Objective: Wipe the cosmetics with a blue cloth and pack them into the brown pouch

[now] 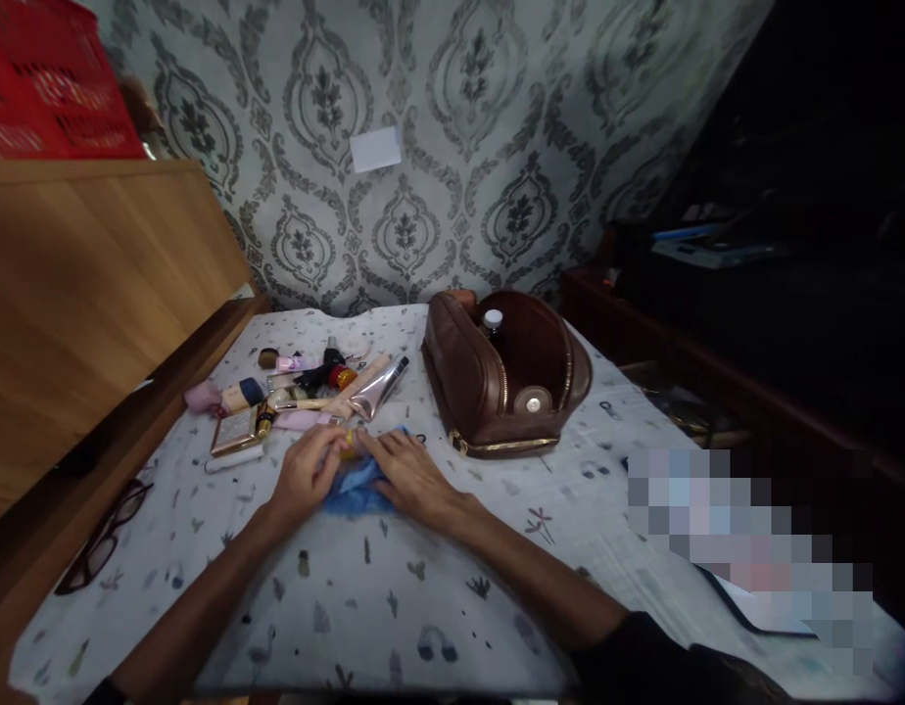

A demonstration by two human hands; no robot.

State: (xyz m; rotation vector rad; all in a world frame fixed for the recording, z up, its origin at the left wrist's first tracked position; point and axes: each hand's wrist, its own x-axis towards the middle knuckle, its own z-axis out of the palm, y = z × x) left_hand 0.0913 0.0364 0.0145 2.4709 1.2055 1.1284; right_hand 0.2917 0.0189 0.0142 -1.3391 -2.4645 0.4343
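My left hand (306,475) is closed, its fingertips pinching a small yellowish container (354,445); its exact kind is hard to make out. Lying over a crumpled blue cloth (360,492), my right hand (415,478) has its fingertips at the same container and its thumb pressed into the cloth. Just beyond my hands is a pile of cosmetics: a silver-pink tube (379,390) with a black cap, a compact (237,430), a makeup brush (302,402) and a pink tube (304,419). To the right stands an open brown toiletry bag (471,377), with a white-capped bottle (492,321) inside.
A pair of glasses (107,539) lies at the left edge of the patterned white cloth (320,627). Wooden furniture (107,264) borders the left, with a red crate (56,88) on top. A blurred-out flat object (772,612) lies at the right; patterned wallpaper closes the back.
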